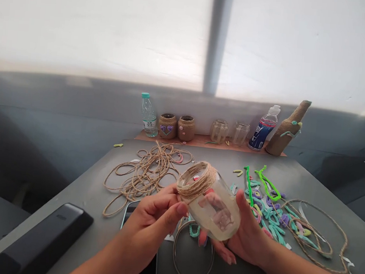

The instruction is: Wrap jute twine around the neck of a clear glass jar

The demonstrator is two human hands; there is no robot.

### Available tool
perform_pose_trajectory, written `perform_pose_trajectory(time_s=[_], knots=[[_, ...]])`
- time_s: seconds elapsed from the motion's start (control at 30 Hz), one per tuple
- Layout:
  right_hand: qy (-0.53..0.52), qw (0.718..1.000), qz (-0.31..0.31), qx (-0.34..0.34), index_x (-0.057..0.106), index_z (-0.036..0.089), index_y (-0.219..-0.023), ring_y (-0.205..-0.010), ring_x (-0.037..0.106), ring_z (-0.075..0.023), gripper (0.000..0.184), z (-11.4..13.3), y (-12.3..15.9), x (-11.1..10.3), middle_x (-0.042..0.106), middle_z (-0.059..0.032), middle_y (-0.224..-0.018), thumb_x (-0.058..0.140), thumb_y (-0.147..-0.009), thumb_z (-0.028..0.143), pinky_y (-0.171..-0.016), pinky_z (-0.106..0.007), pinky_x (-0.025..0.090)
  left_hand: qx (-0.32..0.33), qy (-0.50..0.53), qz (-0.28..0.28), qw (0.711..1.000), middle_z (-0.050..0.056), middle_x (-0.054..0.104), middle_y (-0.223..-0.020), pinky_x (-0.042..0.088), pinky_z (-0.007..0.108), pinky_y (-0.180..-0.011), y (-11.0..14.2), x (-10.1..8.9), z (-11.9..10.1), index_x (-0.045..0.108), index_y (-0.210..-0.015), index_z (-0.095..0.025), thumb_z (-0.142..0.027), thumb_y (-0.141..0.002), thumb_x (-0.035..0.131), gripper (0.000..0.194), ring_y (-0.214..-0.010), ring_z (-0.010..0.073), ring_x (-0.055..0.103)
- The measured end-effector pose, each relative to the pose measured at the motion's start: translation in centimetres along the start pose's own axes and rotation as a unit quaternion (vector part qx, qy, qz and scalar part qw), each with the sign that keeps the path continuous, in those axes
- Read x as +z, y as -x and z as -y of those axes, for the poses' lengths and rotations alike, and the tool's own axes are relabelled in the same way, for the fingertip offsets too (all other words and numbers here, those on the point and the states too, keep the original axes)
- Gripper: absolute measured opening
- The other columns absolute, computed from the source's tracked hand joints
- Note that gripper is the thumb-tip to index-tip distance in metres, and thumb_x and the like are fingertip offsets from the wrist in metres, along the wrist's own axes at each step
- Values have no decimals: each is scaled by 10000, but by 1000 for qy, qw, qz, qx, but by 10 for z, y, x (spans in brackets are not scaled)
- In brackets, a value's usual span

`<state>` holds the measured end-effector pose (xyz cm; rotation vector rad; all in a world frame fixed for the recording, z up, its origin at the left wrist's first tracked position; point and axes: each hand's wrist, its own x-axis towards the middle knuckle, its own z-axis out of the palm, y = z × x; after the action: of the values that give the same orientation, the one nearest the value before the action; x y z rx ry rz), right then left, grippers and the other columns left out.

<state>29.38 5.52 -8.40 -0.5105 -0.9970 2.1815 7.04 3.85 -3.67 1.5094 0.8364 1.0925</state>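
Note:
Both hands hold a clear glass jar tilted on its side above the grey table. Jute twine is wound in tight rows around its neck. My left hand pinches the jar near the wrapped neck, and my right hand cradles its lower body. A loose tangle of jute twine lies beyond my left hand. Colourful pipe-cleaner pieces lie to the right of my right hand. A metal ring lies below the jar.
A phone lies partly under my left hand, and a black case sits at the table's near left edge. A back ledge holds a water bottle, glass jars, twine-wrapped jars, and a twine-wrapped bottle.

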Motion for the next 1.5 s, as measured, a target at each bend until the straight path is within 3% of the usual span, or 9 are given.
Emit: perform_pose_trajectory(time_s=[0.1,0.23,0.6,0.7,0.77,0.9,1.07,1.33,1.5], knots=[[31,999,12,-15,569,152,-1303,-462,645,-130,943,3,0,4,777,-204,-955,468,-758,916,-364,-160,420,-12,54,-8,998,-2,461,-728,414,306,-789,1,-2,6,564,-644,-189,-451,-990,573,434,-725,166,436],[73,996,2,-51,521,209,-1396,-532,662,-115,846,5,-1,9,760,-195,-1097,753,-752,707,-396,-142,414,-27,107,-4,994,8,498,-792,394,271,-680,1,-4,13,633,-734,-184,-428,-994,581,361,-725,152,438],[34,999,6,-27,474,208,-1250,-371,588,-108,820,-2,0,-2,794,-120,-800,449,-799,892,-336,-145,356,-50,61,-40,996,-10,563,-707,360,231,-600,-8,-7,6,624,-618,-164,-540,-823,771,453,-642,117,440],[41,999,21,-18,462,211,-1244,-363,591,-118,830,-1,-1,-3,794,-113,-778,422,-793,907,-332,-149,352,-69,111,-58,990,-17,622,-746,403,217,-619,-9,-6,5,655,-826,-189,-522,-721,869,409,-659,120,491],[43,999,33,-3,448,215,-1242,-352,589,-123,852,-1,-2,-5,794,-109,-767,379,-783,929,-324,-151,342,-66,132,-61,987,11,676,-852,447,230,-654,-8,-4,2,644,-1005,-205,-509,-699,891,497,-699,135,544],[45,998,36,37,405,202,-1279,-343,601,-139,960,1,-5,-10,784,-110,-734,244,-742,981,-311,-153,325,-49,125,-39,990,22,678,-806,448,242,-623,-6,1,-2,589,-1269,-210,-498,-793,824,604,-644,141,539],[46,998,33,33,378,200,-1305,-337,594,-147,984,-2,-9,-14,768,-89,-683,206,-739,985,-314,-156,323,-14,92,9,996,25,649,-756,414,236,-590,-8,5,-4,716,-1094,-172,-513,-863,746,413,-622,129,497],[14,999,-19,47,512,142,-1198,-318,587,-170,1001,0,-14,-12,747,-121,-602,164,-759,971,-291,-184,361,-33,37,-44,998,-27,582,-584,275,232,-489,-7,19,-16,703,-1157,-161,-540,-907,670,455,-529,118,434],[16,998,-54,22,576,153,-1050,-344,582,-143,901,4,-15,-2,748,-124,-620,172,-820,925,-316,-169,358,-25,22,-54,998,-2,632,-649,264,227,-476,-5,20,-13,705,-1105,-153,-510,-916,673,405,-547,114,487]])
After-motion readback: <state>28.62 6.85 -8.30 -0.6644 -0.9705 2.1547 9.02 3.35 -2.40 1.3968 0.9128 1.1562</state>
